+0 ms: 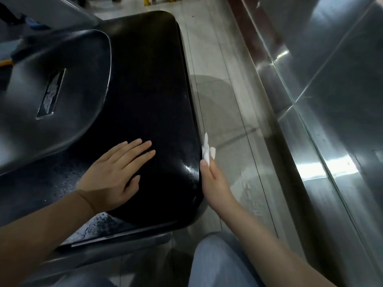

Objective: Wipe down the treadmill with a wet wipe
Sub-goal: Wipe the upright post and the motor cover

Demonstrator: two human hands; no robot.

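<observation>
A glossy black treadmill housing [149, 83] with rounded corners fills the middle of the head view. My left hand [116, 175] lies flat on its top near the front, fingers straight. My right hand [213, 179] is at the housing's right side edge and pinches a small white wet wipe [208, 151] against that edge. The wipe sticks up above my fingertips. A wet sheen shows on the edge beside my thumb.
A grey moulded treadmill part [56, 96] with a narrow slot overhangs the housing at left. Pale floor tiles [226, 108] run along the right, then a shiny metal wall [331, 100]. My knee in light jeans [217, 264] is at the bottom.
</observation>
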